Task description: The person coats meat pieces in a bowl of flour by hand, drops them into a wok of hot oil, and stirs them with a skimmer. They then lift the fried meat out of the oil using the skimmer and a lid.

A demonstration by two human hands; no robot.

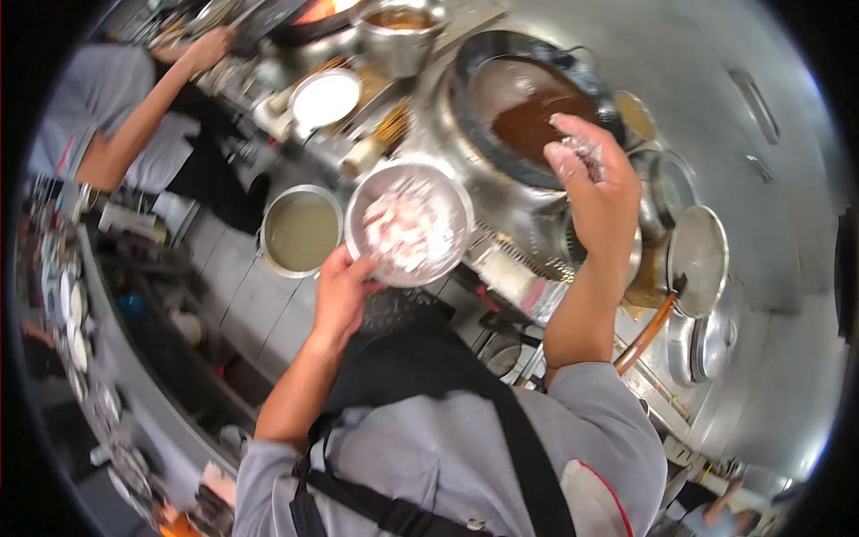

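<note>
My left hand (pixel 340 294) grips the rim of a round metal bowl (pixel 462 224), thumb over the edge. Inside lie pale pink pieces, likely raw meat (pixel 398 224), coated in white powder; they are blurred. My right hand (pixel 598 183) is raised over the near right edge of a large black wok (pixel 467 98). Its thumb and forefinger are apart, dusted with white powder, and I see no piece between them. Brown liquid, looking like oil (pixel 537 121), fills the wok's bottom.
A pot of cloudy liquid (pixel 304 231) stands left of the bowl. Behind are a white-filled container (pixel 327 97) and a steel pot (pixel 398 45). A wooden-handled strainer (pixel 698 259) sits at right. Flames burn near a co-worker's hand (pixel 210 49) at upper left.
</note>
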